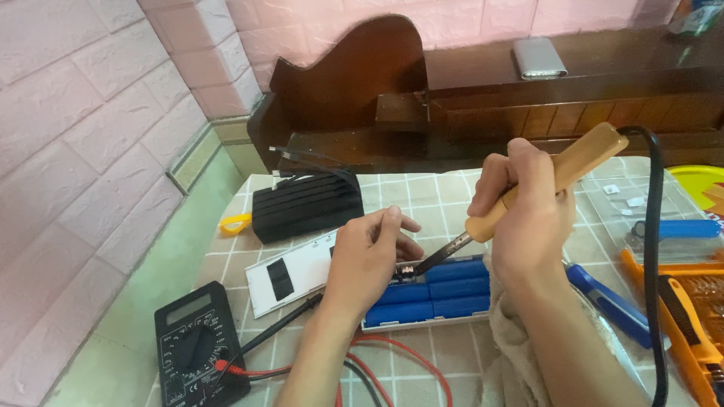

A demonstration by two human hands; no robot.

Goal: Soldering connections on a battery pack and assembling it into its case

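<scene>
My right hand (520, 215) grips the wooden handle of a soldering iron (543, 185), its dark tip angled down-left to the end of a blue battery pack (445, 290). The pack has three blue cells lying in a white tray (422, 322). My left hand (369, 256) rests on the left end of the pack, fingers curled by the metal contact where the tip touches. The iron's black cord (653, 249) runs down the right side.
A black multimeter (197, 348) with red and black leads lies front left. A white cover (290, 273) and a black ribbed case (305, 203) sit behind it. Blue pliers (607, 301), an orange tool set (690, 301) and a clear box (641, 207) crowd the right. Dark wooden furniture stands behind.
</scene>
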